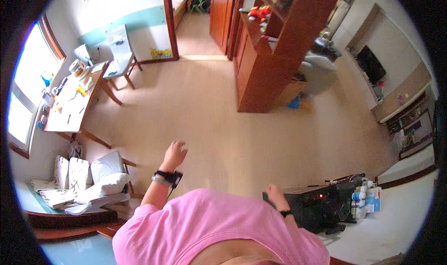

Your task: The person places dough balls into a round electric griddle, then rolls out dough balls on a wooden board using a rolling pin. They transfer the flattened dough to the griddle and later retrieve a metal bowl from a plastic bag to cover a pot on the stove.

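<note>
My left hand (174,156) hangs in the air over the wood-look floor (200,120). Its fingers curl loosely, the thumb stands apart, and nothing shows in it. On that wrist are a black strap with a small dark box (174,178) and a silver band. My right hand (277,198) is closed at my right side, beside a black equipment unit (309,209) with a red light. A dark edge shows at its fingers; whether that is a held object or part of the background I cannot make out. A black band circles this wrist.
A cluttered table (70,111) and a chair (120,55) stand by the left window. Cushions (79,176) and a white plastic-wrapped bundle (109,187) lie at lower left. Ahead are an open doorway (200,37) and a tall red-brown cabinet (265,79). White bottles (358,202) stand at right.
</note>
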`<state>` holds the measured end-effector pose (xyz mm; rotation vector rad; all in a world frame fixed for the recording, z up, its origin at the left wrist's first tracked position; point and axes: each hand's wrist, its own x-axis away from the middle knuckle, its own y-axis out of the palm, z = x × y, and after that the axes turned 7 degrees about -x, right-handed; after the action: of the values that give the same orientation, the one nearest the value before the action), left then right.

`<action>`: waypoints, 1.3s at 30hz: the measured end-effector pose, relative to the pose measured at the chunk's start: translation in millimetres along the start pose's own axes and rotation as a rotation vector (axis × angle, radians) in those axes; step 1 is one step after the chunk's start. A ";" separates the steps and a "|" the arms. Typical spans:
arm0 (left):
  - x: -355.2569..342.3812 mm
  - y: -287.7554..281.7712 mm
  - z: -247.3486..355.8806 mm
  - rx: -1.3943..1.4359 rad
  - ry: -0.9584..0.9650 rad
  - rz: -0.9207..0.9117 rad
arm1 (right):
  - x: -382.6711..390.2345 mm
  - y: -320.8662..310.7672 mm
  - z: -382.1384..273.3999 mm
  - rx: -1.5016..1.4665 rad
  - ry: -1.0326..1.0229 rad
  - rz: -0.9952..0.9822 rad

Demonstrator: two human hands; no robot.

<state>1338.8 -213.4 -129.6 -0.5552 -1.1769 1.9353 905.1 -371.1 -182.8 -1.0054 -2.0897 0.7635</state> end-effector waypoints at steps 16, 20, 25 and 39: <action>-267.6 -78.0 -56.5 0.012 -0.465 0.020 | -385.1 -83.4 -199.0 -0.173 -0.077 -0.118; -292.7 -87.5 -93.5 -0.042 -0.434 0.333 | -504.7 -70.1 -275.0 -0.539 -0.183 -0.379; -347.1 -107.0 -150.9 0.064 -0.842 0.102 | -640.7 -45.4 -368.5 -0.366 -0.384 -0.403; -824.0 -134.4 -114.3 0.138 -0.085 0.068 | -897.3 -86.8 -434.4 -0.463 -0.221 -0.066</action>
<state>1961.7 -779.7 -91.4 -0.4485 -1.0791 2.0982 1624.6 -1066.0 -152.4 -1.1232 -2.5493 0.3740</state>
